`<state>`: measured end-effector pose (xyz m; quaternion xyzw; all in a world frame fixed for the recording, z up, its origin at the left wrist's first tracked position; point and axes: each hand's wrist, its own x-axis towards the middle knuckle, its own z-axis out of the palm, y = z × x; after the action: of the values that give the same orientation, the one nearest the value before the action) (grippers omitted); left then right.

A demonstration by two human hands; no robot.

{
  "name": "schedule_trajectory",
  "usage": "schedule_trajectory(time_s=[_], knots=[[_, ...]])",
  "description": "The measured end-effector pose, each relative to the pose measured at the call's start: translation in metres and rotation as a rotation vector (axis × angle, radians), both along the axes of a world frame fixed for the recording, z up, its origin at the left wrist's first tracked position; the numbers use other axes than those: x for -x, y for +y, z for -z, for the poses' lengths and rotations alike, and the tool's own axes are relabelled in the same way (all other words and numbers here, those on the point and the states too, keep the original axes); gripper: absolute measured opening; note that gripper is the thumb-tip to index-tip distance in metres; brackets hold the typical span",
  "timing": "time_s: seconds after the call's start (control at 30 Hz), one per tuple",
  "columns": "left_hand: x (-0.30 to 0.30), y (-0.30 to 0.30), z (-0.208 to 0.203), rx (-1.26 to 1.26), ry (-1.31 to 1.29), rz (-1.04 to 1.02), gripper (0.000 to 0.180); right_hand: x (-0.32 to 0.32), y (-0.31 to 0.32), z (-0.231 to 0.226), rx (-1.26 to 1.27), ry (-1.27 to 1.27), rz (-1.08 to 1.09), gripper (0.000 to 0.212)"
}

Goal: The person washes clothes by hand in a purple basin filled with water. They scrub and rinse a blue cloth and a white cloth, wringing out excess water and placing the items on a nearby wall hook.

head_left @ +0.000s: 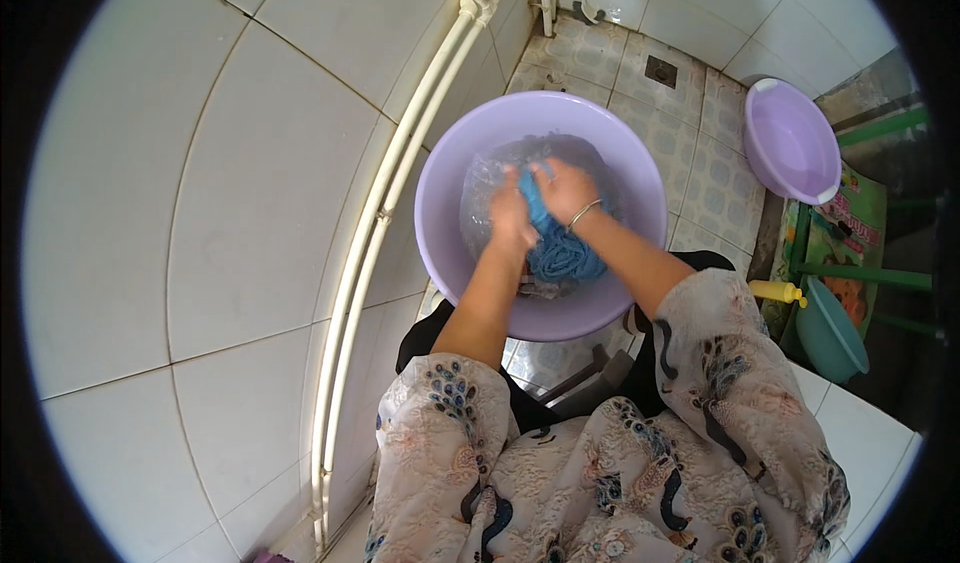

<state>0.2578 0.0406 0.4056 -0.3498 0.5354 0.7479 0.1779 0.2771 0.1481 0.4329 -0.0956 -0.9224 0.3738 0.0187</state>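
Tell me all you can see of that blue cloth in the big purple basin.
The blue cloth looks like a soft, wet fabric, bunched and twisted into ridged folds. It lies in the large lilac plastic basin, partly in soapy, foamy water. The left hand presses on it from the left and the right hand clasps its upper end. A darker fabric shows behind and under it.

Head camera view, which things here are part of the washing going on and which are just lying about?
In use: large purple basin, blue cloth, dark cloth in the water, left hand, right hand.

Lying about: small purple basin, teal basin, yellow bottle, white wall pipes.
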Motion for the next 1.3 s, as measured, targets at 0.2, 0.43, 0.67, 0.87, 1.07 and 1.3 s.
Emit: schedule_trajectory(time_s=[0.2, 0.43, 0.67, 0.87, 1.07, 1.3], knots=[[0.004, -0.032, 0.018, -0.231, 0.243, -0.040, 0.036, -0.035, -0.042, -0.010, 0.025, 0.323, -0.402, 0.026], [0.000, -0.024, -0.009, -0.329, 0.091, 0.000, 0.043, 0.028, 0.009, 0.042, 0.513, -0.165, 0.095, 0.042], [0.010, -0.039, 0.007, -0.132, 0.032, 0.050, 0.049, 0.028, 0.027, 0.114, 0.096, -0.056, 0.155, 0.042], [0.016, -0.032, 0.013, -0.303, -0.021, 0.040, 0.041, 0.004, -0.015, 0.025, 0.612, 0.116, -0.100, 0.030], [-0.002, -0.022, 0.030, -0.389, 0.425, -0.095, 0.040, -0.026, -0.023, -0.014, 0.119, 0.202, -0.265, 0.039], [-0.003, -0.010, -0.015, 0.027, 0.079, -0.005, 0.039, -0.015, -0.022, -0.012, 0.018, 0.069, -0.160, 0.036]])
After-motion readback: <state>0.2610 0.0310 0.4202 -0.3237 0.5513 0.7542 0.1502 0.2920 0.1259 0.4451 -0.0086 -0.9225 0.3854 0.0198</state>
